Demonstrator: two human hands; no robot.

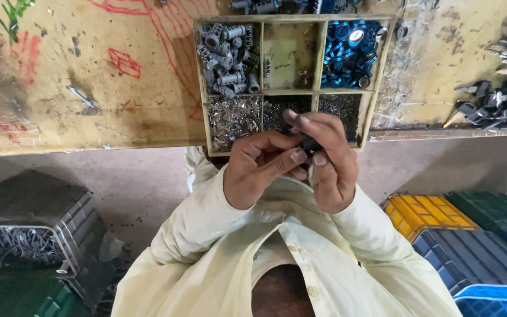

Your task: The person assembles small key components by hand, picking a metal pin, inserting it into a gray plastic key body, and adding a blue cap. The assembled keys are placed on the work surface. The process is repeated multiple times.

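Both hands raised together over near edge of tray [202, 88], just below bench [89, 105]. Left hand [259, 170] and right hand [330, 167] touching, fingers curled, both pinched on small dark part [310, 144] held between fingertips. Part mostly hidden; long axis seems to run left-right, which end leads cannot tell. Tray compartments: grey fittings [227, 58], blue rings [350, 53], small metal bits [233, 117]. Crates [423, 214] on floor at right, bin [30, 217] at left.

Scuffed wooden workbench [89, 88] (red scribbles), grey floor [148, 182], plastic crates [476, 235] beneath
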